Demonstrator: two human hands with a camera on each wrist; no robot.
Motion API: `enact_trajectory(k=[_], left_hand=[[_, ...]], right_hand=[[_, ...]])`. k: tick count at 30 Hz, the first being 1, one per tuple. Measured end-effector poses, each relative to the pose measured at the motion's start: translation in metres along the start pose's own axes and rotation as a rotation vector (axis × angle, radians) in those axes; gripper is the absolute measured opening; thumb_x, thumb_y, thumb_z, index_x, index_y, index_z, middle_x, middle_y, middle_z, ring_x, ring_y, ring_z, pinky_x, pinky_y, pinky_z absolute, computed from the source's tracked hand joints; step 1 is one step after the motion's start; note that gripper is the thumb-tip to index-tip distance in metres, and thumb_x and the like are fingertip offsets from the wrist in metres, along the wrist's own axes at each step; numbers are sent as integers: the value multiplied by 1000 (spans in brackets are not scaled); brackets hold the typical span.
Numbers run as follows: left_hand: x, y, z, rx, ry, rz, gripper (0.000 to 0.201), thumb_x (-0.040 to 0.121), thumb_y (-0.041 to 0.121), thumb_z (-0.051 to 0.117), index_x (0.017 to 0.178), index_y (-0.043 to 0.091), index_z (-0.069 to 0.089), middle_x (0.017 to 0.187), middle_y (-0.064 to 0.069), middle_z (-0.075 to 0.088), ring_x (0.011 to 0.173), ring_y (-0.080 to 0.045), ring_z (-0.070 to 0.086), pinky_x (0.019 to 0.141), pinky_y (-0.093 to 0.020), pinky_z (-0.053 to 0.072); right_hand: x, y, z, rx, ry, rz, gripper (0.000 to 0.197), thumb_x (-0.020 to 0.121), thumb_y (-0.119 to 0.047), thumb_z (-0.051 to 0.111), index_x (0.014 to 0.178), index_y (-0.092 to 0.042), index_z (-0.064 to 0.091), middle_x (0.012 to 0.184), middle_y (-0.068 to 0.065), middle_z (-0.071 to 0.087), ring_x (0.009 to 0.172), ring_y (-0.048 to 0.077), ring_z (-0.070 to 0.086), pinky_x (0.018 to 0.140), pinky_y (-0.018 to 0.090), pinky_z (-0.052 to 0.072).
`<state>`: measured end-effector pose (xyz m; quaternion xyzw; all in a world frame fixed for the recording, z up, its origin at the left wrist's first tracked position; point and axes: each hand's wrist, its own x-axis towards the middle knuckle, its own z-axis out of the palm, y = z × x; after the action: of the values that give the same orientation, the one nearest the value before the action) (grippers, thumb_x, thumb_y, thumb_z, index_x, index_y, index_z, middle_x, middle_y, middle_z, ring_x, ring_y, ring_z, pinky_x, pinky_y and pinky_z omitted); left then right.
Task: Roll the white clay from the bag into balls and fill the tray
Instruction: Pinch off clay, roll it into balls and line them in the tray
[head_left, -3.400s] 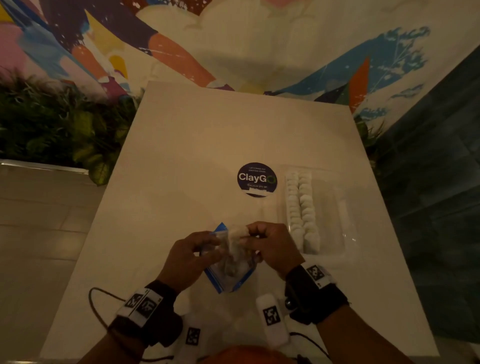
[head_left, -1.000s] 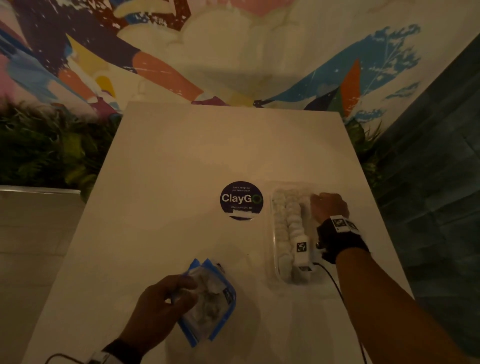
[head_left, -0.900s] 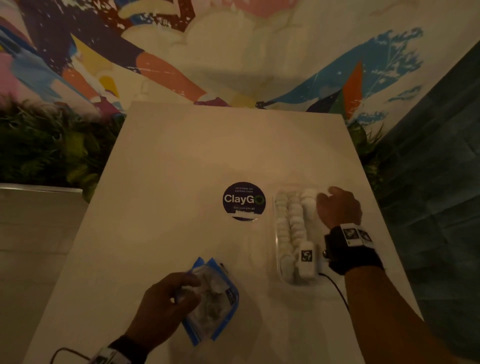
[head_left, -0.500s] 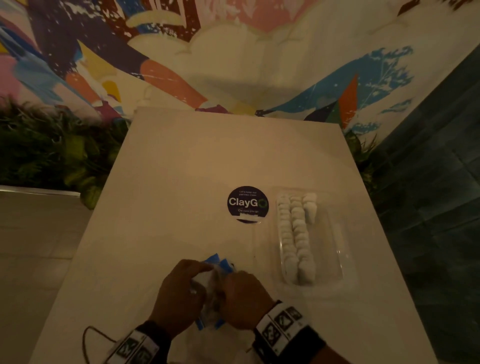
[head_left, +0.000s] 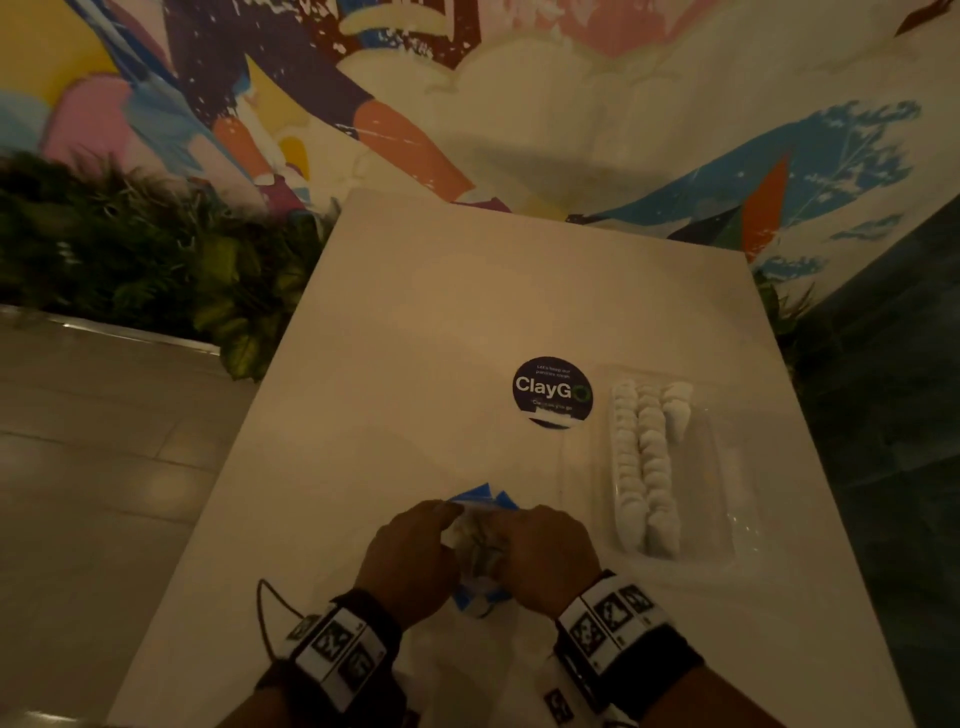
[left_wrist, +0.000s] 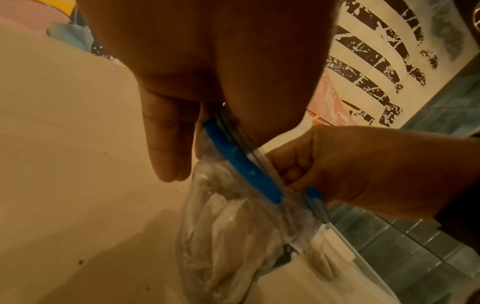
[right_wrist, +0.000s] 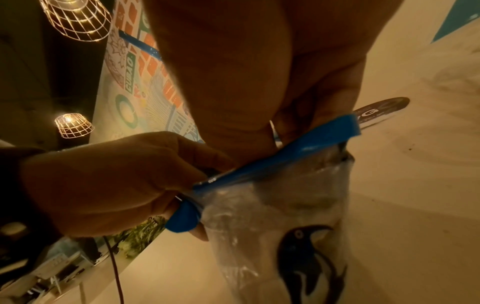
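Room: dim, warm light is falling on a painted mural wall (head_left: 519, 104), with green plants (head_left: 130, 260) sitting to the left and dark tiling showing at the right.
Counter: a pale counter (head_left: 415, 312) is carrying everything — a round dark sticker (head_left: 552, 392) reading "ClayG" is lying flat near its middle.
Tray: a clear plastic tray (head_left: 722, 467) is sitting just right of the sticker, well apart from the hands; white clay balls (head_left: 644, 462) are lining its left side in two long rows, with a short third row starting at the far end.
Bag: a clear zip bag (left_wrist: 233, 236) with a blue top strip is being held up at the near edge of the counter, between both hands; white clay is showing through the plastic, and a penguin print is visible on one face in the right wrist view.
Left hand: the left hand (head_left: 410, 561) is gripping the bag's rim, thumb and fingers pinching the blue strip at its side.
Right hand: the right hand (head_left: 545, 558) is working at the bag's mouth with fingers curled — in the left wrist view they are reaching past the blue strip, though whether they are holding clay inside I cannot tell.
Wrists: banded cameras with square black-and-white markers are showing on both wrists.
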<state>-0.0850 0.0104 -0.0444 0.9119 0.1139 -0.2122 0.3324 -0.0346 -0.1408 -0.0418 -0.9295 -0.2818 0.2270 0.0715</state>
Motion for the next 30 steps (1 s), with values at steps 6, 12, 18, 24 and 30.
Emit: enact_trajectory(k=[6,12,18,24,30], left_hand=[[-3,0,-3,-82,-59,32,60,77,28,36,137,23,42,137,-2,48,121,-23,48,99,-32,40],[-1,1,0,-116,-52,99,67,72,32,26,138,26,40,131,-3,51,115,-24,51,94,-29,40],[2,1,1,-115,9,98,51,84,28,37,134,23,47,137,-2,46,118,-22,49,99,-29,40],[8,-9,4,-109,57,114,46,88,14,51,133,23,48,137,1,47,111,-20,55,94,-26,42],[10,-13,5,-153,61,159,46,84,23,52,130,25,52,132,1,51,108,-19,55,94,-28,45]], right_hand=[[7,-12,3,-24,39,55,32,95,-41,45,119,-25,58,110,2,66,100,23,62,87,34,49],[16,-20,12,-100,-17,149,40,97,-29,46,131,-10,43,106,9,66,93,28,64,80,40,54],[9,-9,9,4,40,81,33,100,-36,38,124,-19,52,117,5,62,105,26,60,88,36,45],[2,2,16,282,183,6,51,86,-57,26,111,-32,63,93,-6,53,82,13,55,70,20,40],[2,11,0,690,177,115,11,89,-29,60,92,-21,68,86,-4,68,78,9,64,72,22,55]])
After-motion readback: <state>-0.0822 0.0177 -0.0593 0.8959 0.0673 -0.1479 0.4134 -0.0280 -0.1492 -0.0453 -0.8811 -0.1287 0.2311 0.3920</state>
